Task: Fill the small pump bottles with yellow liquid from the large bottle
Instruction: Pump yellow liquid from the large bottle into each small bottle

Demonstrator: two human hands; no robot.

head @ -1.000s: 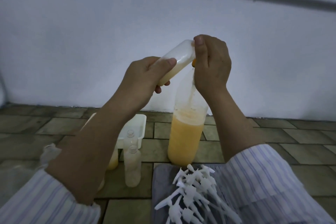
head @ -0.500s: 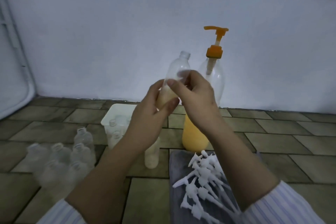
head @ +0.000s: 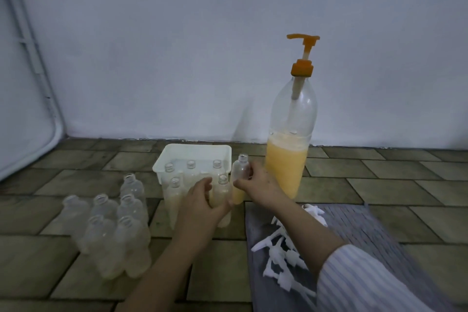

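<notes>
The large clear bottle [head: 288,162], about a third full of yellow liquid with an orange pump on top, stands by the wall. My right hand [head: 258,185] grips a small bottle [head: 240,172] partly filled with yellow liquid, upright, low beside the white tray [head: 177,154]. My left hand [head: 202,200] wraps around another small filled bottle [head: 222,185] standing in front of the tray. Several filled small bottles stand in the tray. Several empty small bottles [head: 114,230] cluster on the floor at the left.
A pile of white pump heads [head: 283,256] lies on a grey cloth [head: 367,235] at the right. The floor is brown tile; a white wall runs close behind. A white rounded frame [head: 30,109] stands at the far left.
The small bottle came away from the pump spout, turned upright and moved down beside the tray. My left hand let go of it and moved to another bottle.
</notes>
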